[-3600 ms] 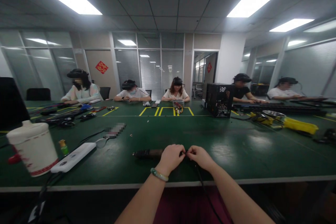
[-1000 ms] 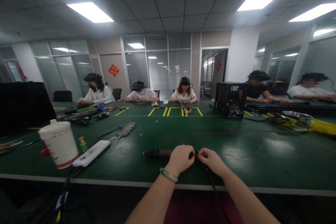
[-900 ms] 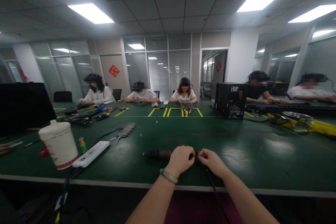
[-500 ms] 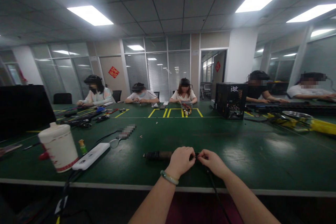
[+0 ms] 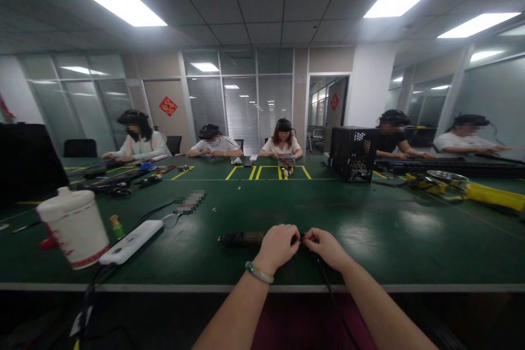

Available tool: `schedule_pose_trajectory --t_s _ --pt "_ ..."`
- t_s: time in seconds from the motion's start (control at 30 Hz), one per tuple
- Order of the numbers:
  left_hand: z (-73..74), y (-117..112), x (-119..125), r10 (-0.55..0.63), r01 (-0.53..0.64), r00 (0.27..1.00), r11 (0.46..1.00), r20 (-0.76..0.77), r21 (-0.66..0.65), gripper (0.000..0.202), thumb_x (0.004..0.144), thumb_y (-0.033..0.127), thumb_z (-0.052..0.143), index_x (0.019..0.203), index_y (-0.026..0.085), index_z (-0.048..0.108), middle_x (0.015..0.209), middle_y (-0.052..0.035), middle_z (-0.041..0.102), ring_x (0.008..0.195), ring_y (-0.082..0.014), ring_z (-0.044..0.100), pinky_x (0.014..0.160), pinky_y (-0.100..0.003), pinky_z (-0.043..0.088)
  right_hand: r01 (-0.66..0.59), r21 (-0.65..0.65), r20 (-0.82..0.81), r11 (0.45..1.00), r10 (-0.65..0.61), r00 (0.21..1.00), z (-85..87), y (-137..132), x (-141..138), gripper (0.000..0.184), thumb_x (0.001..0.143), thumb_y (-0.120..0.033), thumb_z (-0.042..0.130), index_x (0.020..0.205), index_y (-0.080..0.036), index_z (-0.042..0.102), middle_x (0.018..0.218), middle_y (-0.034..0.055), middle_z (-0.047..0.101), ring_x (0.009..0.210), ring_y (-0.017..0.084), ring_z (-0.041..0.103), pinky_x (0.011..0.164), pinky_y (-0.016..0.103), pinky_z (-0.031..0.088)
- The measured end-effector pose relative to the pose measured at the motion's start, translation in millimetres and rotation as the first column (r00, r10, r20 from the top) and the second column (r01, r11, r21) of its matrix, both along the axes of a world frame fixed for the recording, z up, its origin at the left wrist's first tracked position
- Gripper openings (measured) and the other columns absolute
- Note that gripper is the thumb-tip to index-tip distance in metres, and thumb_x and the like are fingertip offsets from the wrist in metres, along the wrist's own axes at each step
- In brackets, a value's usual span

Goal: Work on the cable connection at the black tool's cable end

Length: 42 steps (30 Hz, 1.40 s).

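Green table (image 5: 246, 208) spans the view. Five people (image 5: 283, 146) wearing headgear sit along the far side. Black panel (image 5: 30, 164) at the left edge of view, standing. Black PC case (image 5: 353, 154) upright, far side, right of centre, perforated face showing. Yellow item (image 5: 494, 197) lies further right, on my side of a shiny round dish (image 5: 447, 176).

White lidded cup (image 5: 76, 229) near left, well apart from my hands. White power strip (image 5: 131, 241) just beside it, lying at a slant, cords off the near end.

Dark cylindrical tool (image 5: 241, 239) lies across the table in front of me, tip to the left, rear end going in behind my left hand (image 5: 281, 246). That hand is curled over the rear end, fingers closed round it. My right hand (image 5: 326, 248) meets it fingertip to fingertip, thumb and finger pinched on a small dark part (image 5: 301, 236); too small to identify. Black cable (image 5: 327, 281) drops from under the right hand over the table edge; can't tell where its upper end joins. Green bracelet (image 5: 258, 272) on left wrist. Small green bottle (image 5: 117, 227) behind the strip.
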<state>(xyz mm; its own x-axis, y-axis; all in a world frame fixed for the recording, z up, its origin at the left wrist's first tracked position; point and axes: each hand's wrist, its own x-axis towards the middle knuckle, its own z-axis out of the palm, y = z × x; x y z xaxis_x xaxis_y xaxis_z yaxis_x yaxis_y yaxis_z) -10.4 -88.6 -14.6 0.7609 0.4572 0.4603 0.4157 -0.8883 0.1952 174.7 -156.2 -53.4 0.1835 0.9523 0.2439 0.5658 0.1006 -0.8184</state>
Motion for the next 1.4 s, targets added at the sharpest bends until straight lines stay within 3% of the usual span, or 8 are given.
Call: schedule_pose_trajectory --t_s 0.5,1.13,1.4 --pt "-0.4 -1.1 1.5 0.002 -0.002 1.0 1.0 -0.003 -0.012 0.016 0.083 0.022 0.059 0.099 0.023 0.058 0.096 -0.0019 0.063 0.093 -0.0193 0.057 0.085 -0.031 0.041 0.038 -0.002 0.03 0.999 -0.038 0.999 1.6 -1.4 -1.2 0.011 0.079 -0.028 0.061 0.079 -0.018 0.065 0.067 -0.0007 0.065 0.062 0.013 0.058 0.055 0.021 0.041" --pt "-3.2 2.4 3.7 -0.035 0.035 0.999 0.999 -0.008 0.007 0.01 0.083 0.016 0.056 0.092 0.021 0.057 0.101 -0.0022 0.063 0.098 -0.0192 0.058 0.09 -0.031 0.041 0.029 0.011 0.026 1.0 -0.029 0.999 0.4 -0.6 -0.7 0.011 0.079 -0.027 0.061 0.078 -0.018 0.065 0.067 -0.0007 0.065 0.06 0.013 0.057 0.057 0.021 0.042" --pt "-1.2 -1.7 2.1 -0.006 0.006 1.0 1.0 0.002 -0.015 0.016 0.083 0.024 0.058 0.098 0.021 0.058 0.098 -0.0041 0.062 0.095 -0.0202 0.058 0.087 -0.032 0.042 0.009 0.014 0.013 1.0 -0.009 1.0 -0.4 -0.4 -0.2 0.011 0.08 -0.028 0.059 0.079 -0.018 0.063 0.067 -0.0014 0.063 0.061 0.013 0.057 0.058 0.022 0.043"
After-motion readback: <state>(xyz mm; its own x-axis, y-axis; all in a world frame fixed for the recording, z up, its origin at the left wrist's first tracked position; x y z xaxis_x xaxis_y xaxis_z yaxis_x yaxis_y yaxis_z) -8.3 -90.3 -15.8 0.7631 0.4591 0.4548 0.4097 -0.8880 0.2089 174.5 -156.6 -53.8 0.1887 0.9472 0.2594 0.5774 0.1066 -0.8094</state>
